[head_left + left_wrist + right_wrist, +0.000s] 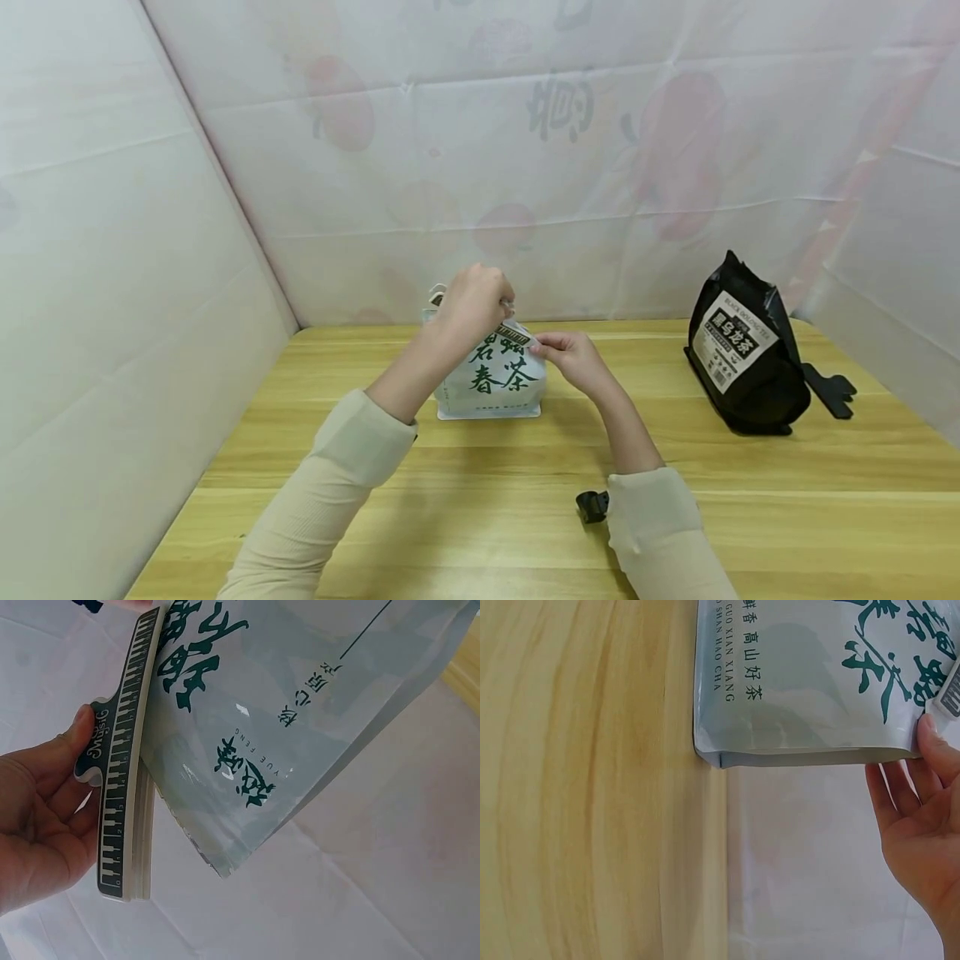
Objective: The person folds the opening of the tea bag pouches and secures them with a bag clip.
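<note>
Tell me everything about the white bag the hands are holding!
The white bag is a glossy pouch, plastic or foil by its look, with big dark green Chinese writing and small Latin letters. It stands upright on its flat base on the wooden table, near the back wall. A long clip printed like piano keys clamps its top edge. The left hand holds that clip from above; the right hand pinches the bag's top right corner.

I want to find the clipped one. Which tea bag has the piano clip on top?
The white tea bag with green writing, held between both hands. A piano-key clip runs along its top edge. The black tea bag stands apart at the right, untouched.
</note>
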The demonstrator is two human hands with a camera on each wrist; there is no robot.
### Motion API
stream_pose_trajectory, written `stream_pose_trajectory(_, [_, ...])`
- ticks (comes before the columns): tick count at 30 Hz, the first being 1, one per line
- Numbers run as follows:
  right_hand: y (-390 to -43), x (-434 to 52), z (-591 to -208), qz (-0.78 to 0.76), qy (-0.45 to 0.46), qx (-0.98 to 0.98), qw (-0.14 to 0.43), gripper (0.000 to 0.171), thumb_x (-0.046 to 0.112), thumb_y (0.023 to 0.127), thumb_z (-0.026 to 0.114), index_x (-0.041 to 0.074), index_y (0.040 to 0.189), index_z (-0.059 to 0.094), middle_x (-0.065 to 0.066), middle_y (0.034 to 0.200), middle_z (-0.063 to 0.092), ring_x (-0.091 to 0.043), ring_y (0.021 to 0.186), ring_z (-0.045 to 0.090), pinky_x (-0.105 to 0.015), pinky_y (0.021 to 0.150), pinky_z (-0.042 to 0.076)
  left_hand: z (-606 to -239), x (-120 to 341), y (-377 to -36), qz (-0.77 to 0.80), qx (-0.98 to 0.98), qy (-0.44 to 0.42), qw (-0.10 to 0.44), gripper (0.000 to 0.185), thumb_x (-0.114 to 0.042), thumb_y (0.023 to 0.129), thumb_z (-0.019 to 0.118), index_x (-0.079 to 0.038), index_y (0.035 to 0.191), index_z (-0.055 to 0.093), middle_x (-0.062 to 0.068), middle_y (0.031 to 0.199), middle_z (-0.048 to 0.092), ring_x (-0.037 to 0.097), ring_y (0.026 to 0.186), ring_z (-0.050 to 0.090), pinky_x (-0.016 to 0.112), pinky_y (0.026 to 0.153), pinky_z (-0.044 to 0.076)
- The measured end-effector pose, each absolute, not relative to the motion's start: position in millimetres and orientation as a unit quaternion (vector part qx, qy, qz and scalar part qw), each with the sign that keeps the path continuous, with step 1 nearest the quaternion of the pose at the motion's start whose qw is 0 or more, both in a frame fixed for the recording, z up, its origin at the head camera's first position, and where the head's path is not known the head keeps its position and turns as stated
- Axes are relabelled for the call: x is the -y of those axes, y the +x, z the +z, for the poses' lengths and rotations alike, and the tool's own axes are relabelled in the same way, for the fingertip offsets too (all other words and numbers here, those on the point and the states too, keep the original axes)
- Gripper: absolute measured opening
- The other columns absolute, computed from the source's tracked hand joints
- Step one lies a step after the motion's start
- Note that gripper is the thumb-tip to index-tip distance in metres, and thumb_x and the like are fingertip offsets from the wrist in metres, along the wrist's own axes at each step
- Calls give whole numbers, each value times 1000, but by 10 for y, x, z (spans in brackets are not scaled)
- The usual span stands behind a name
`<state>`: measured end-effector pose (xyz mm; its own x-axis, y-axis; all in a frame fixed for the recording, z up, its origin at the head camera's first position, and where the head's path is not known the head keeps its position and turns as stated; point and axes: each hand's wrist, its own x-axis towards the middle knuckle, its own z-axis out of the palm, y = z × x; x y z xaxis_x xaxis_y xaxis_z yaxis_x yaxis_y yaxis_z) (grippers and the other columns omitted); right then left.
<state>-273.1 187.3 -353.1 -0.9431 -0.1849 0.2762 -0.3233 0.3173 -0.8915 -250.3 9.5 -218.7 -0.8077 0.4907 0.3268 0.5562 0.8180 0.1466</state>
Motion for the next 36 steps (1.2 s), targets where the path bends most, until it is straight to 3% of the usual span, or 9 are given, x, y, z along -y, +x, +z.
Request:
stream_pose_trajectory(10, [-2729,-1861,-3521,553,158,816,64,22,7,88,61,-11,100,65,-18,98,66,-14,85,59,-36,82,46,-2208,-88,-2497,-130,939,-278,152,12,-9,80,71,-10,91,74,3,95,69,20,87,62,26,78,47])
stream_pose_trajectory(14, [-2737,-1864,-3524,552,164,815,66,21,6,88,61,-11,100,65,-18,95,66,-13,82,58,-40,81,45,-2197,-152,-2486,-122,936,-291,154,12,-5,80,70,-9,90,74,3,94,69,20,88,63,25,76,48])
stream_pose_trajectory(22, [-2735,-1845,-3506,557,165,812,47,23,8,89,60,-10,102,65,-14,93,67,-13,81,58,-37,78,46,-2178,-216,-2487,-78,941,-291,156,11,-2,78,68,-10,81,75,1,83,69,16,72,60,22,63,47])
stream_pose_trajectory(26, [-2739,-1848,-3500,568,147,809,39,24,12,88,62,-8,102,66,-11,92,67,-14,81,58,-42,81,44,-2186,-217,-2486,-78,941,-289,157,11,-2,78,67,-10,79,75,0,81,69,15,69,59,23,62,47])
stream_pose_trajectory(36, [-2731,-1940,-3516,568,215,794,28,25,-3,93,48,-16,113,56,-26,112,58,-30,106,54,-45,92,39,-2235,-216,-2510,-91,943,-286,144,16,0,78,66,-10,85,75,2,89,69,19,80,64,22,67,49])
